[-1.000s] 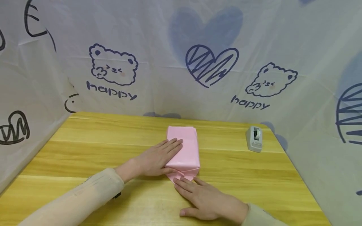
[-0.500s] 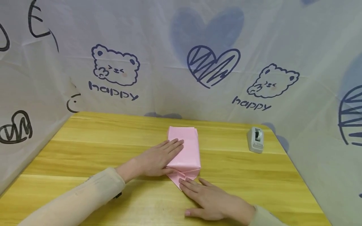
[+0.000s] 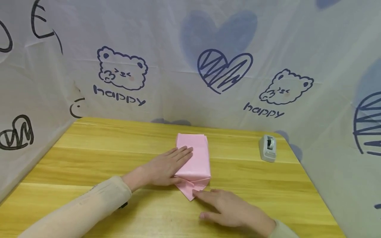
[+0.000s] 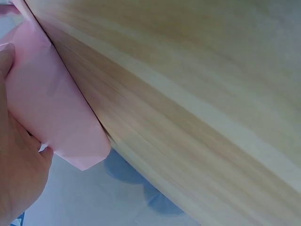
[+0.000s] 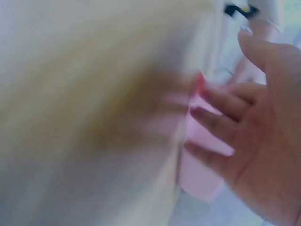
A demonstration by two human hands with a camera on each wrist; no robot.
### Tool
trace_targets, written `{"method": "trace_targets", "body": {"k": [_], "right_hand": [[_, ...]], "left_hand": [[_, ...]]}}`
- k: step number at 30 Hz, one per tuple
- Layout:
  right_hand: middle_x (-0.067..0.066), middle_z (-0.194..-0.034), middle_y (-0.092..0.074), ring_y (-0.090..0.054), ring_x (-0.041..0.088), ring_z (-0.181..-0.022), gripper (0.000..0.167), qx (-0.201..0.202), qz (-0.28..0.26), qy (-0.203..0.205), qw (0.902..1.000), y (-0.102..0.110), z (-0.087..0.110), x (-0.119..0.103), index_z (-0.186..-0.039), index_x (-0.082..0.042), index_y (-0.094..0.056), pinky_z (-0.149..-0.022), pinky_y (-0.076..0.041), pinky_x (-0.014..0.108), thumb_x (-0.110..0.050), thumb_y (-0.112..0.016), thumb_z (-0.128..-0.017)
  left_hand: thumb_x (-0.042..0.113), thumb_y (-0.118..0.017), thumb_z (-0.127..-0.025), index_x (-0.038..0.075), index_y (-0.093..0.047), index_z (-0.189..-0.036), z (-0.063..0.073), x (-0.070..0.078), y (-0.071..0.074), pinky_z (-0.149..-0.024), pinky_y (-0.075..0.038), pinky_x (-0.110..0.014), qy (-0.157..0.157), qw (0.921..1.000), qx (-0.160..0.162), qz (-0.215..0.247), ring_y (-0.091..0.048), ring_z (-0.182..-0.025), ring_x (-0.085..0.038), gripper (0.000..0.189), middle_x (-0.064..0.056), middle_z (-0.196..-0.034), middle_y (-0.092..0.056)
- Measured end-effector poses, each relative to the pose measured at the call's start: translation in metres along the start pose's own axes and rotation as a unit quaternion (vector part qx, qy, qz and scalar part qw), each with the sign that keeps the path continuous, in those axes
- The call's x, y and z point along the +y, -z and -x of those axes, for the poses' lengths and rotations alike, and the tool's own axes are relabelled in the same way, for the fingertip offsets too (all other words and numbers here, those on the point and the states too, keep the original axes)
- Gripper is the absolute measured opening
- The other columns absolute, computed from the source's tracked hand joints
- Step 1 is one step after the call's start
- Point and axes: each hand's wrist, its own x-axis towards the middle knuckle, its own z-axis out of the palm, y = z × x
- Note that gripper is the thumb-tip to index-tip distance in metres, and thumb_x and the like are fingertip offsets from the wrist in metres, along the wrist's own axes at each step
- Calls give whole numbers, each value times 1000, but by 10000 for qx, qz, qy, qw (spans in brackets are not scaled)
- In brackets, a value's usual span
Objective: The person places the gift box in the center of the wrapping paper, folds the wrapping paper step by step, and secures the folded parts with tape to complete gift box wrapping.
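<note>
1 pink wrapped package [image 3: 197, 162] lies near the middle of the wood-grain surface [image 3: 119, 148], its contents hidden by the paper. At its near end, 1 pointed flap [image 3: 187, 191] of the wrapping sticks out towards the person. The only other container-like thing is 1 pale grey tape dispenser [image 3: 268, 153] at the far right of the surface, well apart from the package, with 1 small roll [image 3: 270, 143] seated in it.

2 hands are in view, both bare. The left hand [image 3: 165, 168] rests across the left part of the package's top, its 4 fingers straight and close together, its thumb by the near edge. The right hand [image 3: 230, 208] has its fingers extended, the tips at the right edge of the flap; whether they touch it I cannot tell. It grips nothing.

The head view alone takes in the dispenser and the 2 bear drawings on the white cloth [image 3: 166, 99], each with the word "happy" below. The left wrist view adds the package's long side meeting the surface and its blunt far end. The right wrist view, blurred, shows the right palm with its fingers spread apart, and 1 dark object [image 5: 241, 10] beside the left sleeve [image 5: 264, 12], too unclear to name
</note>
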Motion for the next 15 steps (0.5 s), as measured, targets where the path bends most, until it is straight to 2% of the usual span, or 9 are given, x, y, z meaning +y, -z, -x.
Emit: {"method": "trace_targets", "body": {"k": [2,4,6,7,9,12,15], "right_hand": [[-2,-132,-71,-69,15,-117,44,914,-153,125,9956,6,1,5,-141,-10,-65,-98,-57,42,-37,-61,-106],[-2,-116,-76,-73,15,-106,28,1874,-214,186,9819,12,-1,11,-125,-10,-73,-90,-61,39,-23,-71,-100],[0,-114,-76,-72,17,-105,28,2543,-138,100,9670,16,-4,16,-120,-11,-74,-90,-61,40,-16,-78,-93],[2,-118,-74,-71,20,-109,34,2699,-54,-9,9629,18,-6,18,-122,-11,-72,-94,-60,42,-16,-80,-90],[6,-133,-67,-64,24,-124,51,2597,144,-324,9650,21,-12,22,-134,-9,-67,-104,-54,45,-23,-83,-87],[9,-161,-45,-41,29,-149,85,1805,407,-724,9801,21,-21,26,-154,-6,-49,-120,-36,53,-39,-86,-85],[7,-172,-23,-18,30,-159,109,1109,451,-929,9885,19,-31,27,-163,-5,-31,-126,-21,57,-51,-86,-81]], "left_hand": [[62,-53,-102,-2,-19,-164,0,0,0,-128,-18,-48,7,10000,-18,11,-16,-159,-35,95,-18,-172,-16],[63,-57,-99,-2,-20,-164,0,0,0,-128,-18,-48,5,10000,4,65,-17,-159,-35,99,-18,-172,-16],[66,-59,-96,-2,-19,-164,0,0,0,-128,-18,-48,20,9999,6,124,-16,-159,-35,103,-18,-172,-15],[67,-61,-95,-2,-19,-164,0,0,0,-128,-17,-48,18,9999,16,154,-16,-159,-35,107,-18,-173,-15],[72,-64,-90,-1,-17,-165,0,0,0,-129,-16,-47,59,9997,-41,222,-13,-159,-34,115,-16,-173,-12],[78,-71,-79,1,-15,-166,-1,-1,-1,-129,-13,-46,135,9994,-156,285,-10,-160,-33,128,-14,-174,-8],[79,-76,-71,1,-14,-166,-1,-1,-2,-129,-13,-46,186,9992,-186,296,-9,-160,-32,137,-13,-174,-6]]}}
